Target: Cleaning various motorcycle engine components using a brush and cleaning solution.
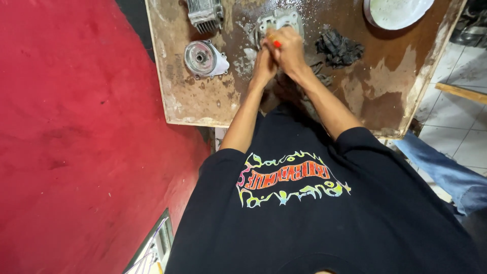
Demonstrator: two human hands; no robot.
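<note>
We note both hands at 12 o'clock of the head view, pressed together over a pale grey cast-metal engine part (278,21) lying on the wet brown bench (385,81). The right hand (290,50) lies on top, its grip clenched around a small tool with an orange-red end (276,43); the working tip is hidden under the fingers. The left hand (264,65) sits just beneath and against the right. Whether its grip is clenched on the same tool, on the casting, or merely bracing, we cannot tell.

Handling judgement: the casting looks rigid and fairly heavy for its size, with bored holes and thin flanges. The surface around it is wet and flecked with pale residue, so we judge it slippery. The outer rim or a lug looks a safer hold than the machined faces.

Nearby: a round finned cover (204,58) at 10 o'clock of the hands, well apart; a ribbed metal block (205,13) at 11 o'clock, cut off by the top edge; a crumpled dark rag (339,48) just at 3 o'clock; a pale basin (396,11) at 1 o'clock, partly out of frame.

Most of the casting is covered by the hands. A red floor (76,127) fills the 9 o'clock side.
</note>
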